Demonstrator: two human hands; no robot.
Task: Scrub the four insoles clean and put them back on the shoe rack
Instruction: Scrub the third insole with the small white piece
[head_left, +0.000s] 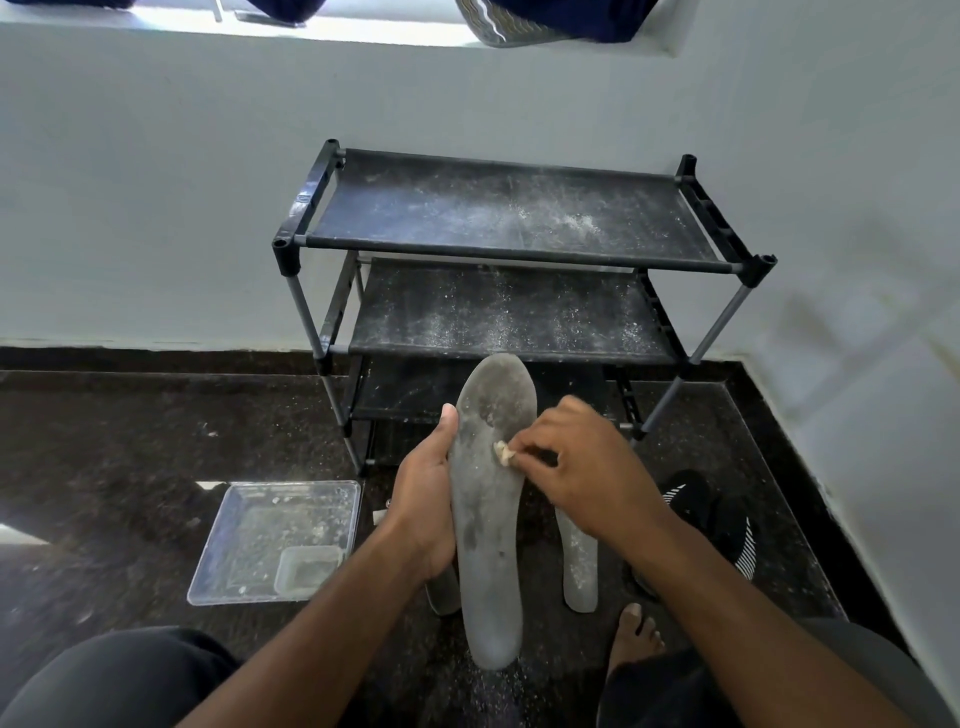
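Observation:
A long grey dirty insole (488, 519) is held upright over the floor, toe end pointing at the shoe rack (509, 260). My left hand (423, 499) grips its left edge, thumb up along the side. My right hand (576, 462) pinches a small pale scrubbing piece (503, 451) and presses it against the insole's upper middle. Two more grey insoles lie on the floor: one (579, 561) to the right under my right wrist, one (441, 592) mostly hidden behind my left wrist. The black rack's shelves are dusted with white powder and hold nothing.
A clear plastic tray (275, 540) with a small clear tub (307, 569) in it sits on the dark stone floor at the left. Black shoes with white stripes (717, 525) lie at the right by the wall. My bare foot (634, 639) is below them.

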